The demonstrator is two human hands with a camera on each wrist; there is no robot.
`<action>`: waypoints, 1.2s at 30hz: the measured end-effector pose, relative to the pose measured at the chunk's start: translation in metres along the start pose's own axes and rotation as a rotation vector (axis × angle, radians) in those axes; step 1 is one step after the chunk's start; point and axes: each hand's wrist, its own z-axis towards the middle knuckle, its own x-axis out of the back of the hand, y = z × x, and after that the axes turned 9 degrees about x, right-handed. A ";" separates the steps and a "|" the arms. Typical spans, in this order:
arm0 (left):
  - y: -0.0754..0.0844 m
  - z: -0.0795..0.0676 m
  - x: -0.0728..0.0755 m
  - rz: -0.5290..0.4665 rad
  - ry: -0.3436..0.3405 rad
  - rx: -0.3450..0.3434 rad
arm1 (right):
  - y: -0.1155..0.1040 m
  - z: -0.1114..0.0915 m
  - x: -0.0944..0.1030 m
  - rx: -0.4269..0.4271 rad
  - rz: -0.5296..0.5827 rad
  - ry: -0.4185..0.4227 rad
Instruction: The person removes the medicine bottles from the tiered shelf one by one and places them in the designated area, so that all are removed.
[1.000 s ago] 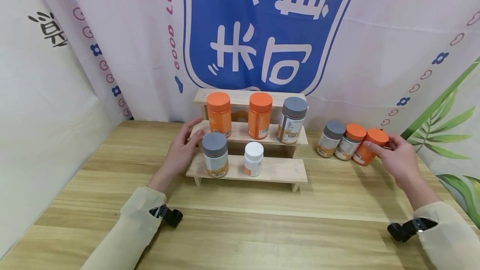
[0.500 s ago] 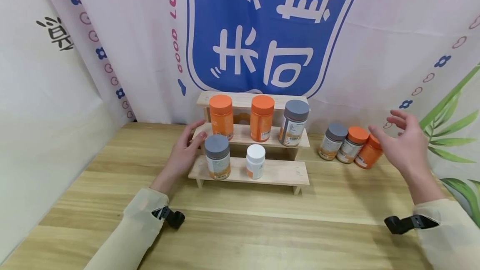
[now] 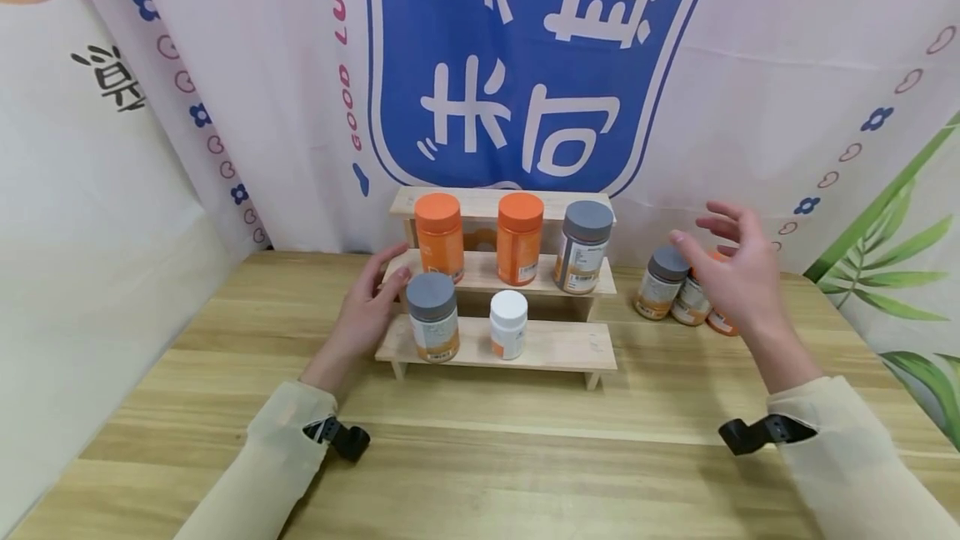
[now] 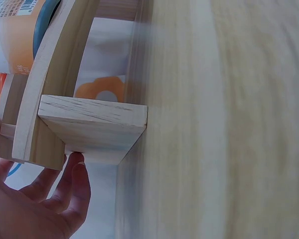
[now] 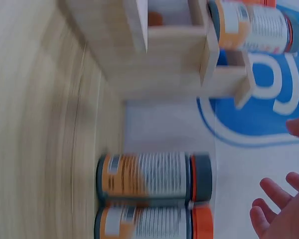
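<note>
A stepped wooden display rack (image 3: 558,348) stands on the table with bottles on two tiers. My left hand (image 3: 369,300) holds the rack's left end; in the left wrist view its fingertips touch the side panel (image 4: 97,124). Nearest it is a grey-lidded bottle (image 3: 433,319) on the low step, left of a small white bottle (image 3: 508,325). My right hand (image 3: 738,273), fingers spread and bent, is in the air with nothing in it. Below and beyond it stand a grey-lidded bottle (image 3: 660,283), an orange-lidded bottle (image 3: 691,303) and an orange bottle (image 3: 722,323), the latter two partly hidden.
The middle tier bears two orange bottles (image 3: 440,238) and a larger grey-lidded bottle (image 3: 584,248). A printed cloth (image 3: 285,107) hangs right behind the table (image 3: 480,457). Each wrist wears a black camera (image 3: 347,442).
My right hand has let go of the orange bottle at the right end, lifted, and moved left over the row. The left hand stays at the rack's end.
</note>
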 end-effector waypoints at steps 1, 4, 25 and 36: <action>0.000 0.000 0.000 0.000 0.001 -0.003 | -0.004 0.000 -0.004 0.015 0.011 -0.006; 0.001 -0.001 0.000 0.000 0.008 -0.012 | -0.015 -0.003 -0.017 0.059 0.041 -0.041; 0.002 -0.002 0.002 -0.004 0.017 0.004 | -0.053 -0.016 -0.070 0.143 0.223 -0.040; 0.002 -0.001 0.001 0.000 -0.001 0.005 | -0.066 -0.013 -0.080 0.129 0.184 -0.117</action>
